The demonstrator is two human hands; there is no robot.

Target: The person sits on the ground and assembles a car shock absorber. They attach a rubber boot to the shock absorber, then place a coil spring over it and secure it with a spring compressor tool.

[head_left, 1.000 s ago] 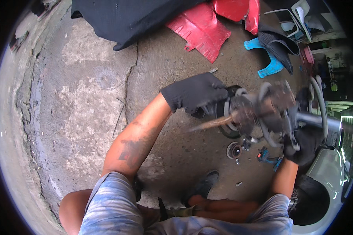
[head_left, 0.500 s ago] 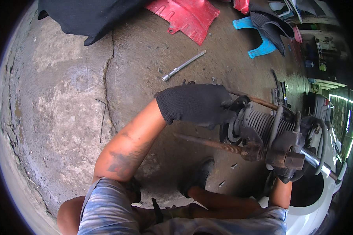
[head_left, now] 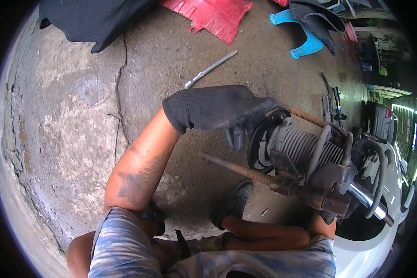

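Note:
A strut assembly (head_left: 289,141), with a ribbed coil and a round black mount at its left end, is held up before me, lying sideways. A spring compressor with rusty threaded rods (head_left: 238,169) is clamped around it. From the right end sticks a shiny piston rod (head_left: 367,200). My left hand (head_left: 220,111), in a black knit glove, is at the mount's upper edge, by the upper rod's end. Its forefinger reaches along the rim and other fingers hang curled below. My right hand (head_left: 328,217), also gloved, supports the assembly from underneath; most of its fingers are hidden.
An extension bar with a socket (head_left: 211,69) lies on the concrete floor, and a thin bent rod (head_left: 116,139) lies farther left. Red plastic panel (head_left: 213,18), black cloth (head_left: 92,21) and blue stool (head_left: 306,39) are at the back. A white car (head_left: 375,245) stands at right.
The assembly has shifted slightly left, its mount end turned more into view. My left hand has moved left and its lower fingers have come down away from the mount.

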